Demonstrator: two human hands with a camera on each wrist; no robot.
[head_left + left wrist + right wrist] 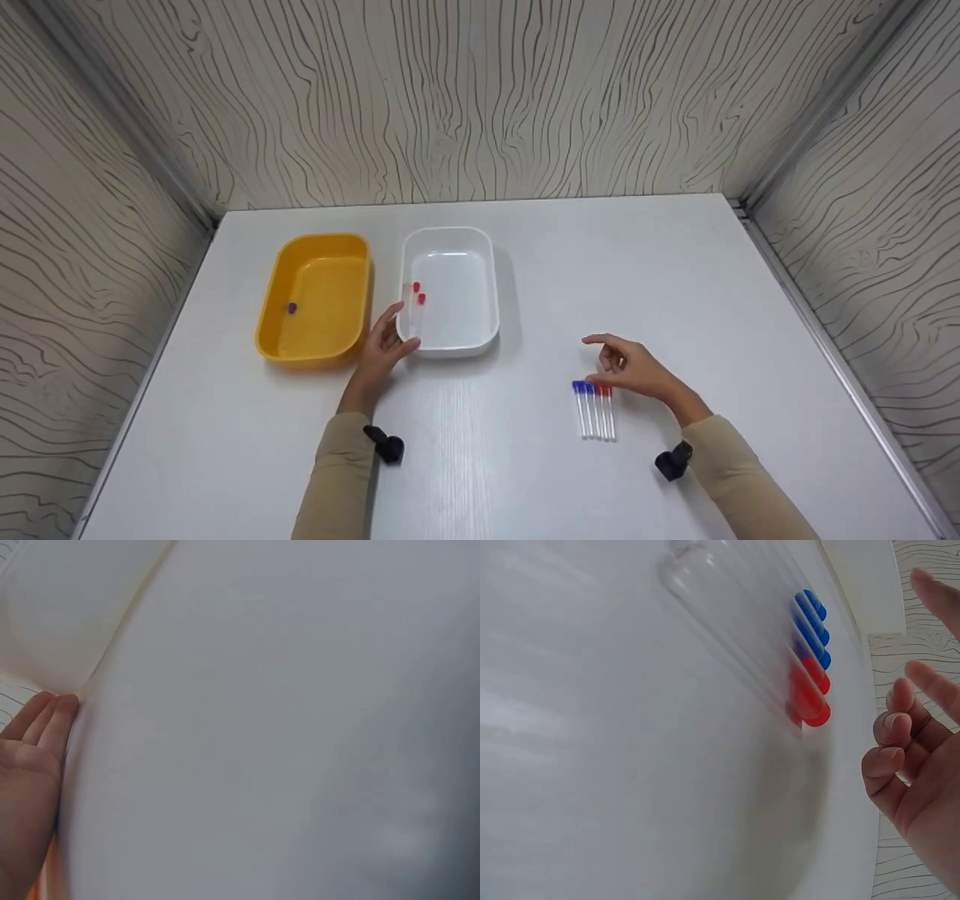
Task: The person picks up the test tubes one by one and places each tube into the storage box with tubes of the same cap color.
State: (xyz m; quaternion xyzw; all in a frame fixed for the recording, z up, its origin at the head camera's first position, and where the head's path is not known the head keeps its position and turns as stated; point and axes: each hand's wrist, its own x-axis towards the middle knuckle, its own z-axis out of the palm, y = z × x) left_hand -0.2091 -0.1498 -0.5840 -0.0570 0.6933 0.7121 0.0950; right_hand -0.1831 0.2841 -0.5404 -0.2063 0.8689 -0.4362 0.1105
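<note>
My left hand (pixel 381 351) touches the left front corner of a white tray (pixel 495 315); in the left wrist view its fingers (pixel 56 724) lie fairly straight along the tray's outer side. Inside that tray, against its left wall, are two clear tubes with red caps (pixel 421 298). Above a row of clear tubes (pixel 596 420) on the table hovers my right hand (pixel 634 367), index finger and thumb spread apart, the other fingers bent, nothing held. The row has three blue caps (pixel 810 626) and two red caps (pixel 810 694), side by side.
A yellow tray (pixel 268 319) stands left of the white one, with a blue-capped tube (pixel 292 308) in it. Wood-grain panels (pixel 480 105) rise behind the white table (pixel 600 262) and at both sides.
</note>
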